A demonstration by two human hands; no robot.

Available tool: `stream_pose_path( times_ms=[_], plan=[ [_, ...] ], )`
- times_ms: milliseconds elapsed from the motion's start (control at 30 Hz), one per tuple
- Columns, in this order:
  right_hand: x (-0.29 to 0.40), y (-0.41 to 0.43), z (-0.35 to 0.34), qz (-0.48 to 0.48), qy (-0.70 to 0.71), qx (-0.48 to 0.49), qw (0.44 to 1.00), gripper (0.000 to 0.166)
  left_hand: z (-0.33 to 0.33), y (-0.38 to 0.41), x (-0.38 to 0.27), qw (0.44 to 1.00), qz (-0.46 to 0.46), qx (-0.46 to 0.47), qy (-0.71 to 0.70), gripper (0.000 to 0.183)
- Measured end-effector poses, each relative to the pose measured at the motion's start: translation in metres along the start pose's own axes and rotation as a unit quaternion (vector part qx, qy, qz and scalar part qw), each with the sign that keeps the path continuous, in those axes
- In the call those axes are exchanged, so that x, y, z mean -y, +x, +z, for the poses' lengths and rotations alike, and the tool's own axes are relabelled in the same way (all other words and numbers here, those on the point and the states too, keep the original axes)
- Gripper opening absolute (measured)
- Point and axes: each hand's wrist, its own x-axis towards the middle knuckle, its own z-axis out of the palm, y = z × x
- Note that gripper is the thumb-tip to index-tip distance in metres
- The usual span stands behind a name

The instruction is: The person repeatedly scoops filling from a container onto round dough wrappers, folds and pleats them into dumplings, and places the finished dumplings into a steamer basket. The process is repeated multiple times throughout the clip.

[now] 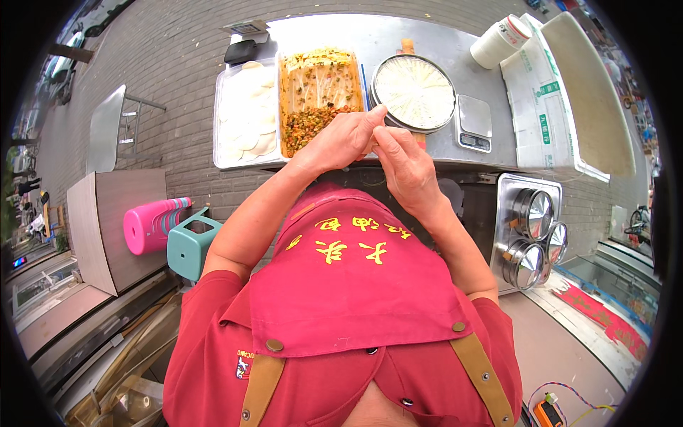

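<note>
My left hand (347, 136) and my right hand (406, 160) meet in front of the metal table (437, 42), thumbs and fingertips close together. Whether something small is pinched between them is hidden by the fingers. Beyond my left hand is a tub of chopped, oily filling (309, 125), its lower half piled with bits. A clear tray of round dough wrappers (246, 115) sits left of it. Just past my right hand stands a round steamer with a woven liner (413, 91), with no dumplings visible on it. Beside the steamer lies a digital kitchen scale (474, 123).
A stack of paper cups (499, 42) and a white foam box (541, 101) are at the table's right. Round metal tins (533, 213) stand on a metal tray (504, 229) to the right. Pink (149, 227) and teal plastic stools (187, 248) are at the left.
</note>
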Motion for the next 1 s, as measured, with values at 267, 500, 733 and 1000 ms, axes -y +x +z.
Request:
stream_pose_path(
  times_ms=[267,500,733,1000],
  plan=[
    [0.015,-0.004,-0.003,0.080,-0.008,-0.029,0.996,0.038,0.021,0.003,0.003,0.996,0.040,-0.039,-0.072,0.061],
    [0.004,-0.025,0.004,0.073,-0.057,-0.037,0.995,0.043,0.041,0.013,0.031,0.985,0.029,0.002,-0.171,0.056],
    [-0.005,-0.020,-0.010,0.128,-0.111,0.057,0.984,0.064,0.048,0.023,0.051,0.964,-0.043,-0.009,-0.261,0.051],
    [-0.061,-0.018,0.010,0.255,0.050,0.106,0.960,0.066,0.036,0.026,0.048,0.882,-0.183,-0.052,-0.432,0.053]
  ],
)
